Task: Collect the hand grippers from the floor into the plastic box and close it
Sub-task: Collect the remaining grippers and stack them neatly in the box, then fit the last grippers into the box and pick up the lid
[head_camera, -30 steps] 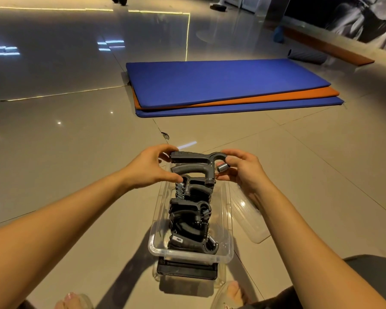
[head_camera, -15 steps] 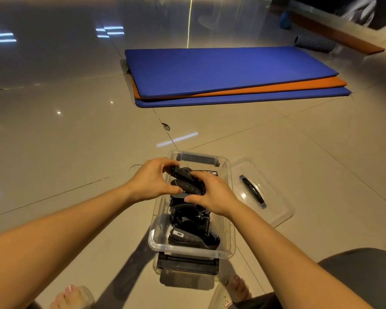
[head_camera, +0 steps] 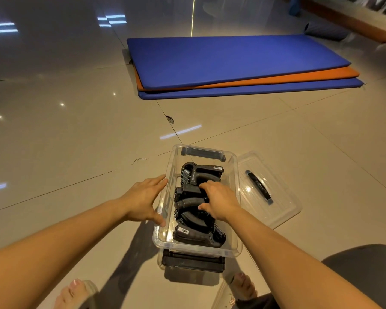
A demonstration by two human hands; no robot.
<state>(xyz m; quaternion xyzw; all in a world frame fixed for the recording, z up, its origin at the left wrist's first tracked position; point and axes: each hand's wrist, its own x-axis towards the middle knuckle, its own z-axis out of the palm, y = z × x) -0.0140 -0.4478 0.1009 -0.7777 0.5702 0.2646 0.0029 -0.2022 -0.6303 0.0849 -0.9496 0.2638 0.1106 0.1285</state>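
A clear plastic box (head_camera: 236, 181) stands open on the tiled floor in front of me, with several black hand grippers (head_camera: 201, 173) lying in a row inside it. My right hand (head_camera: 218, 202) is inside the box, its fingers curled down onto a hand gripper in the middle of the row. My left hand (head_camera: 146, 200) is outside the box with straight fingers, touching its left wall. The clear lid (head_camera: 276, 197) with a dark handle lies flat on the floor just right of the box.
A stack of blue and orange exercise mats (head_camera: 239, 63) lies on the floor farther ahead. My feet (head_camera: 76, 293) in sandals are at the bottom edge, either side of the box. A dark rolled item (head_camera: 325, 33) lies at the far right.
The hand gripper that both hands held above the box now lies at its far end. My left hand has left the grippers for the box's left wall.
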